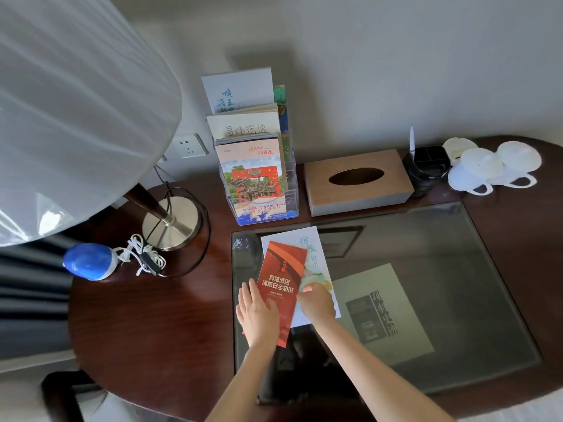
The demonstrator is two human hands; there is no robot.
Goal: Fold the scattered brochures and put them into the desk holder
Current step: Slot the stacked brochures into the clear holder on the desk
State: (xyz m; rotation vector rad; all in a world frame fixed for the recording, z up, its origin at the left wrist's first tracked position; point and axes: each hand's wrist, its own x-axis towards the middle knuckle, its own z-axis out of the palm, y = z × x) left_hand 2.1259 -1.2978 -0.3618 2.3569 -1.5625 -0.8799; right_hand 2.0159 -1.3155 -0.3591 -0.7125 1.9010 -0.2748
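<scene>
Both hands work at the counter's near middle: the left hand [257, 315] lies flat, fingers [248, 292] together, pressing the red brochure [281, 287]; the right hand [315, 301] curls on its right edge, fingers hidden, grip unclear. Under it lies a white brochure [307, 239] on the glass pane [441, 284], bare to the right. Behind stands the holder [292, 184], the tissue box [358, 181] just beside it.

Both hands reach forward on bare forearms, left hand [258, 315] flat, right hand [315, 301] curled, fingers down.
</scene>
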